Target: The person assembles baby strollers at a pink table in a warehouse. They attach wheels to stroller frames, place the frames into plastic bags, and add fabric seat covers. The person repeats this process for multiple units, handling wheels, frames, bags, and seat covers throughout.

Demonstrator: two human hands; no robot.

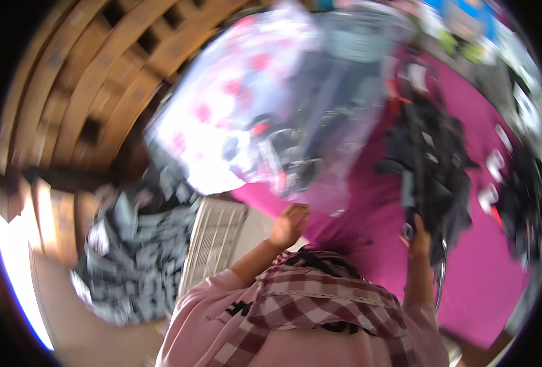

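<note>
My left hand (289,225) hovers at the near edge of the table, fingers loosely bent and apart, with nothing in it. In front of it lies a clear plastic bag (331,137) with dark items under the film, blurred by motion. A white plastic bag with red spots (222,104) lies against it on the left. My right hand (419,240) is closed around a small dark tool with a ring (408,231); its kind is too smeared to tell. Just beyond that hand is a heap of black garments (433,153) with straps and white tags.
A magenta cloth (473,287) covers the table. More black items (525,202) lie at the right. Cardboard boxes (93,79) are stacked at far left. On the left stand a pale plastic crate (213,235) and a pile of grey bundled pieces (139,251).
</note>
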